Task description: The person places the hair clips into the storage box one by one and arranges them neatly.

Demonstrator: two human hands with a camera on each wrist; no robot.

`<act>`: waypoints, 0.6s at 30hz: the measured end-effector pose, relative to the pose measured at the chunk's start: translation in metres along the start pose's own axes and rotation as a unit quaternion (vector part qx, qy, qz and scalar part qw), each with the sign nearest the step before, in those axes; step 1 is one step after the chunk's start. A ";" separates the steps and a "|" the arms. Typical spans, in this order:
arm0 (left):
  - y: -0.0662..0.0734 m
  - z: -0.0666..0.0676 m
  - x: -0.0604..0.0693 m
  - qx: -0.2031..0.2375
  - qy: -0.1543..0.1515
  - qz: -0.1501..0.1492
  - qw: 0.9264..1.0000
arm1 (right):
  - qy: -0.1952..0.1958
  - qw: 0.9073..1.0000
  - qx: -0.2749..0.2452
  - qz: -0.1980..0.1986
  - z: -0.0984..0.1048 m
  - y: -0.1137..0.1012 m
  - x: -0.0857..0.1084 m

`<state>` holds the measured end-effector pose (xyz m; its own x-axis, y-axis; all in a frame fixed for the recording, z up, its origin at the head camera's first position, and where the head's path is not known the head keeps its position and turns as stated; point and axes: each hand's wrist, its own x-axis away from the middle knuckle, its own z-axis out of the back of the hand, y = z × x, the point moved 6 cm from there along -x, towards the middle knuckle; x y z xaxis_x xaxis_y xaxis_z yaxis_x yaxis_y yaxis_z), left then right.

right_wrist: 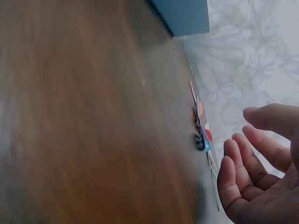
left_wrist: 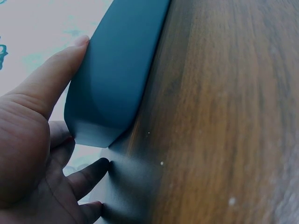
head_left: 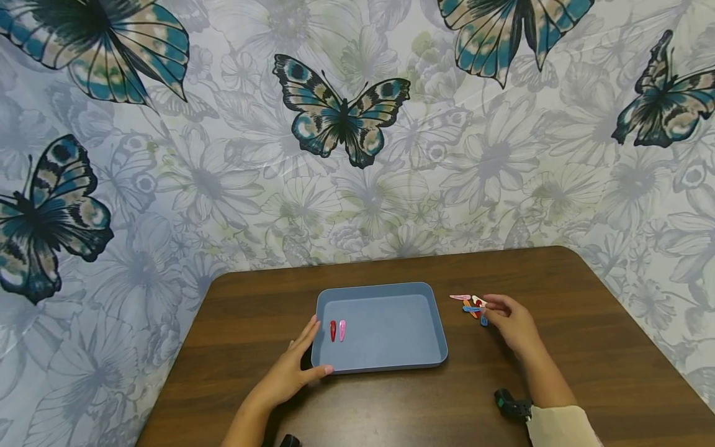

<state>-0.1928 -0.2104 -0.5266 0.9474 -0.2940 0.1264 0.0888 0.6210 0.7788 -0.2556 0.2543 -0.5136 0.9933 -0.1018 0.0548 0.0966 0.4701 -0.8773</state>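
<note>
A blue-grey tray (head_left: 385, 329) lies on the wooden table, with a red hair clip (head_left: 332, 331) and a pink hair clip (head_left: 342, 330) side by side near its left end. My left hand (head_left: 290, 372) rests against the tray's left side and front corner, fingers extended; the left wrist view shows the thumb (left_wrist: 58, 70) touching the tray wall. Right of the tray is a small pile of hair clips (head_left: 471, 308) in pink, white, orange, red and blue. Over the pile's right side reaches my right hand (head_left: 511, 323). In the right wrist view, its fingers are loosely bent, with nothing visible between them.
The brown table (head_left: 391, 410) extends around the tray. Behind it hangs a cloth (head_left: 346, 205) printed with butterflies and flowers. A black device (head_left: 511, 405) is worn on the right wrist, beside a cream sleeve (head_left: 563, 427).
</note>
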 end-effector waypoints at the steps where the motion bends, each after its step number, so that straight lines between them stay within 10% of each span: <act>1: 0.001 0.000 0.000 0.000 0.002 -0.002 1.000 | 0.000 1.000 0.002 -0.002 0.001 0.002 0.000; 18: 0.002 0.000 0.003 -0.005 -0.003 0.007 1.000 | -0.038 0.998 0.052 -0.022 0.007 0.013 0.005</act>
<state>-0.1901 -0.2103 -0.5245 0.9470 -0.2889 0.1405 0.0787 0.6326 0.7705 -0.2491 0.2655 -0.5212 0.9895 -0.0590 0.1319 0.1424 0.5549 -0.8196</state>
